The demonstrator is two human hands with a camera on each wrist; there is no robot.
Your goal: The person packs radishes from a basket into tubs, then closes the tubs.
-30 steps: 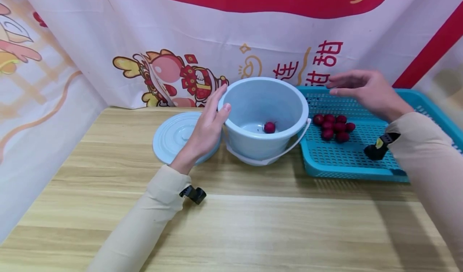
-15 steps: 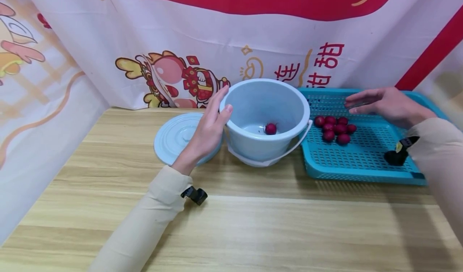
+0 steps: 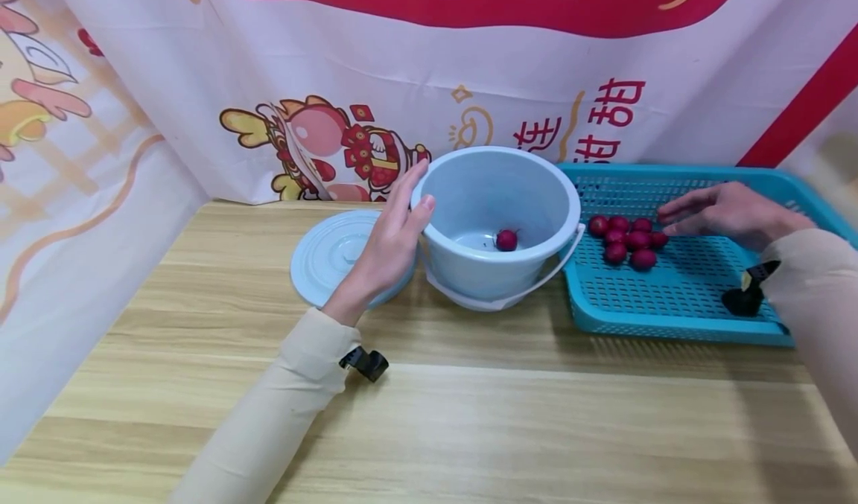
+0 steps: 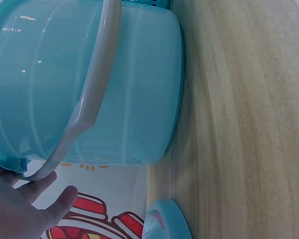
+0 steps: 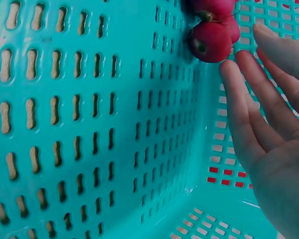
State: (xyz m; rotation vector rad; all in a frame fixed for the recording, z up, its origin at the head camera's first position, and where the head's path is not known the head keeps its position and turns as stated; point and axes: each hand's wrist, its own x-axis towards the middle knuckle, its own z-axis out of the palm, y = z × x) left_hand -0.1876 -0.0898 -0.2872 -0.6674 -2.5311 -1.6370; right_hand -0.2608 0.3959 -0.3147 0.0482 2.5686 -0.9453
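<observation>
A pale blue bucket (image 3: 492,277) stands upright at the middle of the table, with a single red radish (image 3: 506,240) on its bottom. Straight fingers of my left hand (image 3: 391,245) rest against the bucket's left rim; the left wrist view shows them beside the end of its white handle (image 4: 97,74). To the right, several radishes (image 3: 637,240) lie bunched in a turquoise basket (image 3: 670,328). My right hand (image 3: 731,217) is over the basket with fingers extended. In the right wrist view its fingertips are close beside a radish (image 5: 211,41), with nothing held.
Left of the bucket lies a round pale blue lid (image 3: 328,254), partly behind my left hand. The basket's perforated walls rise around the radishes. A printed white and red cloth (image 3: 375,50) hangs behind the wooden table (image 3: 509,422).
My right hand has moved from above the basket's back edge, down and right, then in toward the radishes. The left hand stays at the bucket, and the view has shifted slightly.
</observation>
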